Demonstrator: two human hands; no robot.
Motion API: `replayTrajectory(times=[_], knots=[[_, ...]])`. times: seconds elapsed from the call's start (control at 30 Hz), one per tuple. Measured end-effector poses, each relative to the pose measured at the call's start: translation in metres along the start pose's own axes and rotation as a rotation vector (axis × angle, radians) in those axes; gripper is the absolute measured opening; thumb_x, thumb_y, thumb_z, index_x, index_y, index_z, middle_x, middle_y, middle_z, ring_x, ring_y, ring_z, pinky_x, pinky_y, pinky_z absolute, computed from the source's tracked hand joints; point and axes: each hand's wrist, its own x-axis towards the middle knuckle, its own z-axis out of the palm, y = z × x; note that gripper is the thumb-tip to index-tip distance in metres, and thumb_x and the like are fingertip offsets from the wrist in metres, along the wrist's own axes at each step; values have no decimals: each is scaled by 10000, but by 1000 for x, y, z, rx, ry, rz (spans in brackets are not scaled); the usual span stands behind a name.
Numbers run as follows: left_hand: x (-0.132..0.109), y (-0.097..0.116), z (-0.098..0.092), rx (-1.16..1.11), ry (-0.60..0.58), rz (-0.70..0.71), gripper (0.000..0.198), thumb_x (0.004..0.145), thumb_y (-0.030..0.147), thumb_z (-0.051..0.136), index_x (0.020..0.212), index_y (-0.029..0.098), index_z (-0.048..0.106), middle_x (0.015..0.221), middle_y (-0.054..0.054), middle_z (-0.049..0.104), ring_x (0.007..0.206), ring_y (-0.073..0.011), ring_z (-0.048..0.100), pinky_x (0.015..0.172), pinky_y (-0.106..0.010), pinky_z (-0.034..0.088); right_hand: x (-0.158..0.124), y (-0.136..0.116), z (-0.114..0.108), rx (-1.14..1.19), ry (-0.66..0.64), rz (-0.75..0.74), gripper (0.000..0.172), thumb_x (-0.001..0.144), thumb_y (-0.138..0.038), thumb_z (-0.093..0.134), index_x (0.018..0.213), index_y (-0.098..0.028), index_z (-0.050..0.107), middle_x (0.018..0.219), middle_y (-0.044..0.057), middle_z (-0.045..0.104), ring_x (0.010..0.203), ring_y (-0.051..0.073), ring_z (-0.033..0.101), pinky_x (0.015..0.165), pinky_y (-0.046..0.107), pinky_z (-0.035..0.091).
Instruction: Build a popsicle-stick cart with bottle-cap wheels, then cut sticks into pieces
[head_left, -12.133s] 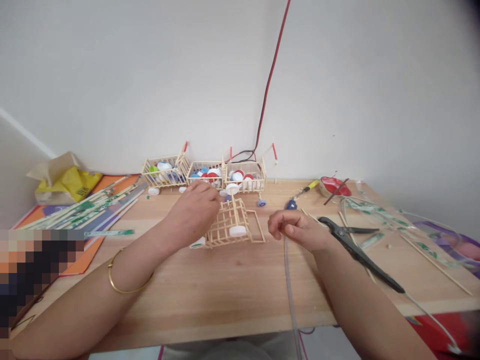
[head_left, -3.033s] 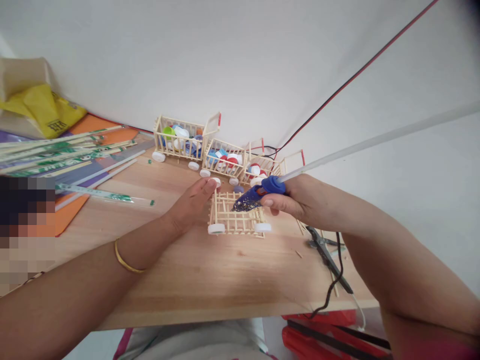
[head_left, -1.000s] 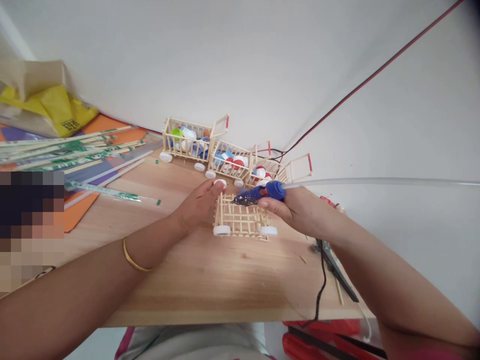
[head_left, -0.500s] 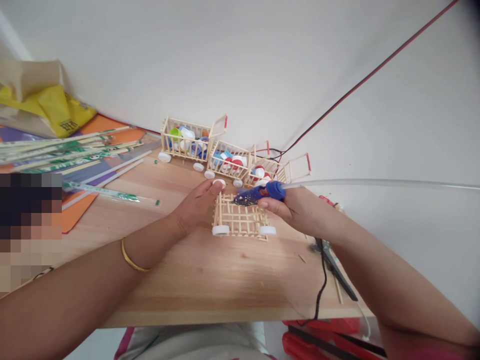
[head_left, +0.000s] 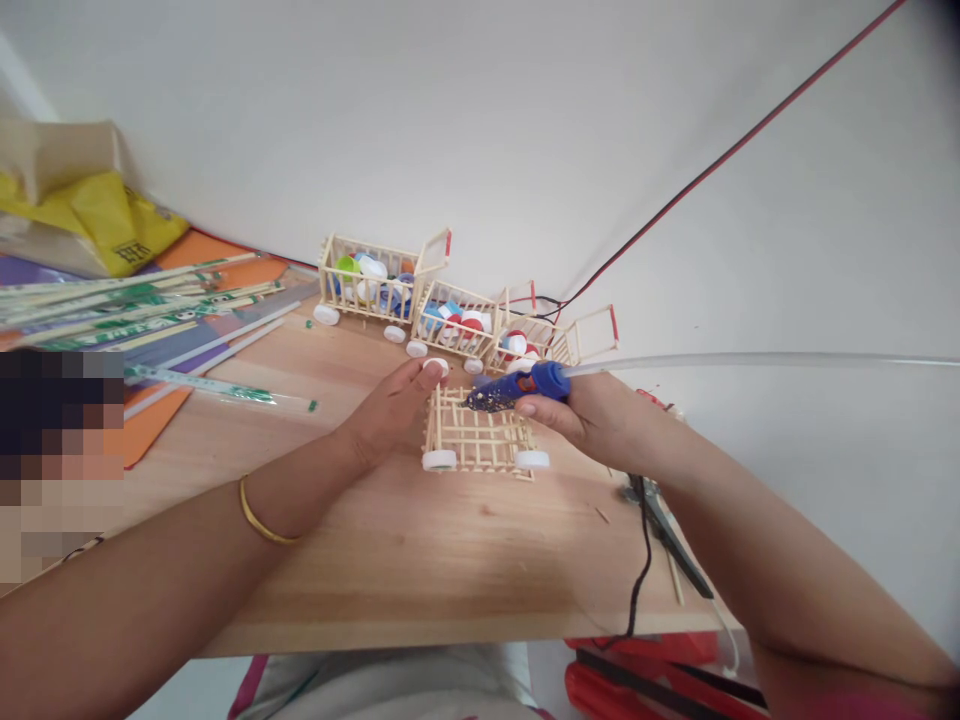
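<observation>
Between the thumb and fingers of my left hand [head_left: 390, 405] is a white bottle cap [head_left: 435, 367], at the far left corner of a small wooden stick cart [head_left: 484, 437]. The cart lies with its grid of sticks facing up, and two white bottle-cap wheels [head_left: 439, 460] show on its near side. My right hand [head_left: 596, 415] is wrapped round a blue hot glue gun [head_left: 517, 386]. A long clear glue stick [head_left: 720, 359] runs out of its back. The gun's nozzle is over the cart's far left part, close to the cap; any glue there is too small to make out.
Along the wall stand finished stick carts [head_left: 367, 275] filled with coloured caps. Packs of sticks [head_left: 202, 295] and a yellow bag [head_left: 124, 220] lie on the left. Scissors [head_left: 675, 550] and a black cord [head_left: 640, 575] are at right. A person's blurred head [head_left: 60, 430] is at far left.
The view has shifted very slightly. Both hands, the glue gun, the cap and the cart keep the same places relative to one another.
</observation>
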Motion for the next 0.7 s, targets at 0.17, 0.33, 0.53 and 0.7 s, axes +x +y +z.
replayTrajectory(times=[0.17, 0.33, 0.53, 0.7], knots=[[-1, 0, -1, 3, -1, -1, 440, 855, 609, 481, 945, 190, 583, 931, -41, 616, 984, -234, 567, 944, -384, 406, 0, -2, -2, 14, 12, 3, 563, 894, -667, 380, 914, -193, 683, 749, 56, 677, 687, 205, 607, 638, 289, 427], [-1, -1, -1, -8, 5, -11, 438, 855, 603, 489, 944, 184, 582, 935, -41, 619, 989, -234, 565, 947, -390, 401, -2, 0, -5, -12, 14, -8, 599, 907, -671, 333, 930, -174, 665, 831, 82, 689, 745, 219, 623, 658, 297, 431], [-1, 0, 1, -10, 10, -13, 465, 847, 622, 484, 961, 181, 581, 933, -34, 616, 981, -226, 564, 949, -388, 396, 1, -4, -1, -89, -28, 58, 712, 874, -749, 239, 853, -170, 653, 670, 60, 639, 615, 193, 575, 575, 285, 398], [-2, 5, 2, 14, 16, -18, 466, 845, 621, 482, 952, 179, 583, 931, -39, 623, 989, -234, 562, 938, -383, 402, 3, -5, -1, -66, 6, 5, 672, 897, -710, 272, 861, -162, 659, 690, 62, 650, 627, 184, 572, 587, 280, 398]])
